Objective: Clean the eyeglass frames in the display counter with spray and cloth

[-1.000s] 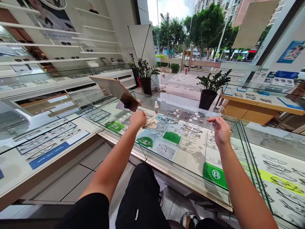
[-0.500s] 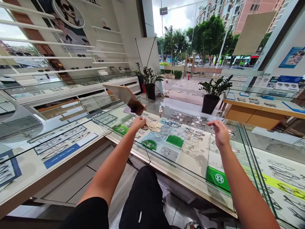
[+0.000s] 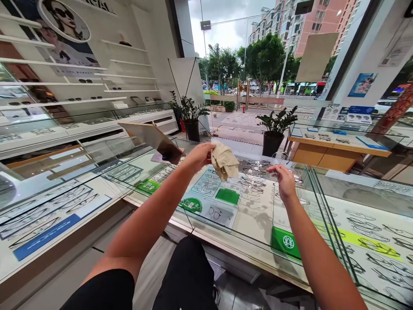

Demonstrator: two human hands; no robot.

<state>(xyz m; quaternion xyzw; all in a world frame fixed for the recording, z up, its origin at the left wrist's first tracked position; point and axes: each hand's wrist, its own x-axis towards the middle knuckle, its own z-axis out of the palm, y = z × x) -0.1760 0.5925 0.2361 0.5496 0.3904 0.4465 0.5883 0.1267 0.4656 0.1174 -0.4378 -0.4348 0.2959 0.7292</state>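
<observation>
Pinched in the fingers of my left hand (image 3: 200, 156), a crumpled beige cloth (image 3: 225, 162) hangs above the glass counter (image 3: 248, 224). My right hand (image 3: 284, 178) is raised over the counter further right, thumb and fingers pressed together. It seems to hold thin, clear eyeglasses, which barely show against the background. Below the hands, rows of eyeglass frames (image 3: 253, 185) lie under the glass, with a green card (image 3: 227, 196) among them. The cloth hides part of the counter behind it.
A tilted mirror-like panel (image 3: 161, 142) stands left of my left hand. Beyond the counter are two potted plants (image 3: 192, 129) and a wooden display table (image 3: 318, 150). More glass cases with frames (image 3: 368, 226) adjoin on the right.
My left hand has lifted the beige cloth off the counter and moved right with it. The cloth now covers the small white spray bottle. The view has turned slightly right.
</observation>
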